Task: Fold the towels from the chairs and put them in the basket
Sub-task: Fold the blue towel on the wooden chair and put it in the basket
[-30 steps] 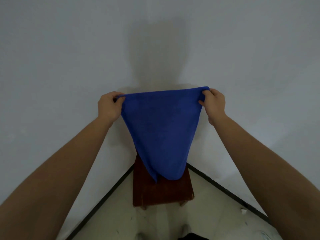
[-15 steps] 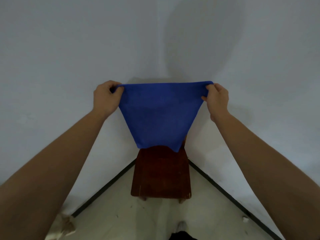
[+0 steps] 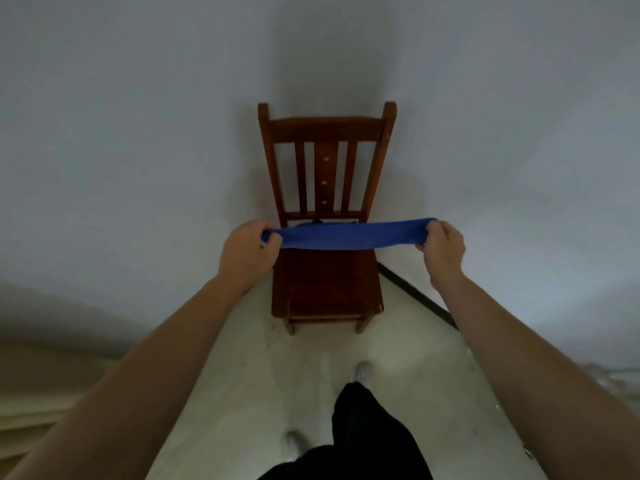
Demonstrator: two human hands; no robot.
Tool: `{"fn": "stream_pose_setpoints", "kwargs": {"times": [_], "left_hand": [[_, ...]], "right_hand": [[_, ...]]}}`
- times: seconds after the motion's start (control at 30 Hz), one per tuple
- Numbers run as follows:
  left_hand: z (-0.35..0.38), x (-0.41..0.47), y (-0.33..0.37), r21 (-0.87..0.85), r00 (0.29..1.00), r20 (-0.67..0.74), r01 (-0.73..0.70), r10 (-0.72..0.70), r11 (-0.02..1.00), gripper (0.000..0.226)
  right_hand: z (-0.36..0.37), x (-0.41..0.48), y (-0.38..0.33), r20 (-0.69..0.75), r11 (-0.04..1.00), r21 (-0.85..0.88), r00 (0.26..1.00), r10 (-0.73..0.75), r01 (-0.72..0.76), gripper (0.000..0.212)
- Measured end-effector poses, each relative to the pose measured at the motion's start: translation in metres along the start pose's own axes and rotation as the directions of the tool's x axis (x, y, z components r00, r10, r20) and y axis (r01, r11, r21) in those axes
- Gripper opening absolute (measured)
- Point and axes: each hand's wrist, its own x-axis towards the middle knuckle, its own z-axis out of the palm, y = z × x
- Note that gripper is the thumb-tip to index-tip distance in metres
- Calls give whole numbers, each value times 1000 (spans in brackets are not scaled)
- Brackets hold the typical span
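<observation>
Towel, blue soft terry cloth [image 3: 349,235], hangs in the air as a flat horizontal band stretched between my two hands, over the back part of the seat of the dark brown wooden slat-back chair [image 3: 327,285]. I can't tell if it touches the seat; it looks held clear above it. Long axis runs straight left to right across the view, level, pulled fairly taut with a slight sag along the lower edge.

Left hand [image 3: 247,252] is clenched on the left end, fingers curled over the bunched corner. Right hand [image 3: 443,249] is pinched closed on the right end, thumb side toward me. Both hands sit at the same height and about equally far out, so neither is nearer; the towel lies directly between the fingers, one end in each.

My read: a mid-fold step, with the band appearing only as a narrow strip from this angle. How many layers it has I can't tell. Next fold probably turns on the long axis: bring one end across to meet the other, keeping edges lined up.

No basket in view. Pale floor [image 3: 311,375] below, grey wall behind the chair.
</observation>
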Motion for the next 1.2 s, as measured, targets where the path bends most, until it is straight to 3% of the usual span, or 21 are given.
{"fn": "stream_pose_setpoints", "kwargs": {"times": [0.13,0.27,0.4,0.53,0.87,1.0,1.2], "left_hand": [[34,-64,-34,63,978,197,59,-71,996,12],[71,-106,-72,142,874,466,80,-138,987,9],[111,-143,-108,220,798,558,123,-228,968,19],[146,-165,-131,269,719,626,164,-302,949,23],[187,-111,-149,349,684,590,262,-429,899,26],[190,-57,-157,311,723,514,345,-462,886,26],[204,33,-159,353,806,404,299,-433,886,25]], "right_hand": [[-8,-43,66,36,988,-112,993,110,-105,25],[-10,-71,122,150,938,-308,966,212,-158,27],[-13,-85,177,251,841,-526,923,293,-124,32],[-13,-87,219,303,765,-640,892,336,-71,30],[19,-14,243,328,820,-557,873,362,-131,33],[42,36,228,350,858,-496,873,339,-134,29],[92,116,208,418,932,-326,859,294,-160,24]]}}
